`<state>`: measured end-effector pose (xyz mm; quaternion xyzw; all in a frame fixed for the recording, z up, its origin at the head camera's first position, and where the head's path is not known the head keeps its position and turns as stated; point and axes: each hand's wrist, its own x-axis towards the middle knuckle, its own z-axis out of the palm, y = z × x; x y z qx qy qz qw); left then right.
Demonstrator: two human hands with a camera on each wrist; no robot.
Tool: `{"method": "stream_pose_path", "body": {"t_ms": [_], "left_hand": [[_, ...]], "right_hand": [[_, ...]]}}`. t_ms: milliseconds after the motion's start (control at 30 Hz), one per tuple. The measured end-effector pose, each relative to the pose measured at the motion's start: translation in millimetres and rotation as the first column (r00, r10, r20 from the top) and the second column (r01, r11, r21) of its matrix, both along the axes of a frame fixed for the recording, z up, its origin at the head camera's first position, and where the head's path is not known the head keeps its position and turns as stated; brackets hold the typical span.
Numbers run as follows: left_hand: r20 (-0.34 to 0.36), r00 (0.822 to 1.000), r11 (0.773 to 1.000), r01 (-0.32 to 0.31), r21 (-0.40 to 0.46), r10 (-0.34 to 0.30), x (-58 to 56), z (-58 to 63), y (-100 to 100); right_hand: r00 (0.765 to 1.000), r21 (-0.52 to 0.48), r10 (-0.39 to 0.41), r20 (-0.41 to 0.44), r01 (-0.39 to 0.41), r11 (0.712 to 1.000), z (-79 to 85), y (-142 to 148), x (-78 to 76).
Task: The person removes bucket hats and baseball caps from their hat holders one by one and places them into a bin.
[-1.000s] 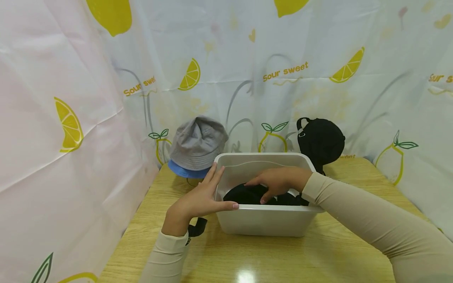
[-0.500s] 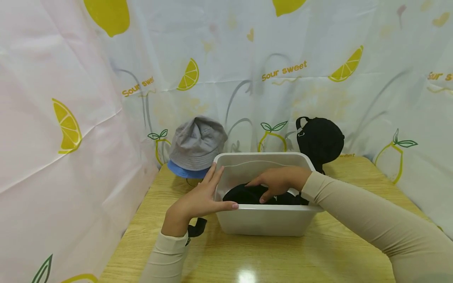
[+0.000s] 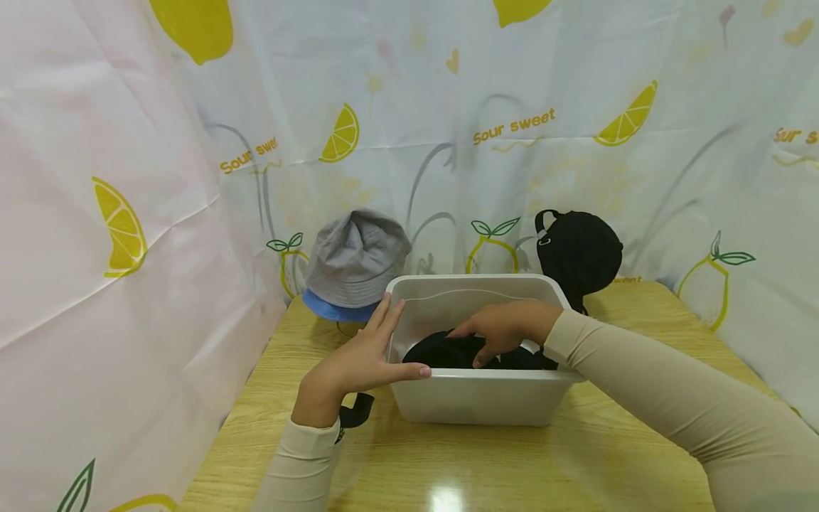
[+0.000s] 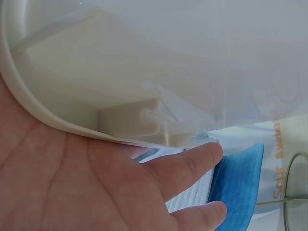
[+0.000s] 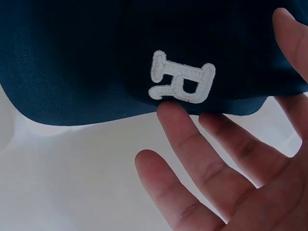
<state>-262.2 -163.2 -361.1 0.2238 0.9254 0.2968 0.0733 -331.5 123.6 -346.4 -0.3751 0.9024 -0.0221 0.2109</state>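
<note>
In the head view a dark cap (image 3: 441, 350) lies in a white plastic bin (image 3: 473, 398). My right hand (image 3: 508, 328) reaches into the bin over the cap, thumb and index finger spread apart. The right wrist view shows the cap's white embroidered letter R (image 5: 185, 77), with fingertips (image 5: 175, 115) touching its edge and another finger off it. My left hand (image 3: 358, 366) rests against the bin's near left corner, fingers straight along the side and thumb over the front rim. The left wrist view shows its palm (image 4: 62, 178) against the bin's rim (image 4: 36, 108).
Behind the bin at left, a grey bucket hat (image 3: 358, 256) sits over a blue brim (image 3: 335, 307) on a stand. A black cap (image 3: 581, 252) hangs upright at the back right. Lemon-print cloth (image 3: 441, 107) walls the wooden table (image 3: 409, 469).
Both hands and the bin keep nearly the same place. The right thumb and index finger shift very slightly on the dark cap.
</note>
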Motion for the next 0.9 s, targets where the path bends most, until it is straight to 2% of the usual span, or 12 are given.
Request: {"method": "stream_pose_path", "body": {"t_ms": [467,900], "left_hand": [[-0.003,1.0,1.0,0.001,-0.004,-0.001,0.4,0.5,0.0],[-0.001,1.0,1.0,-0.007,0.0,0.007,3.7,2.2,-0.3]], "right_hand": [[1.0,0.048,-0.018,-0.001,0.018,0.999,0.1,-2.4,2.0],[0.999,0.043,0.038,-0.035,-0.036,0.998,13.3,5.1,2.7]]}}
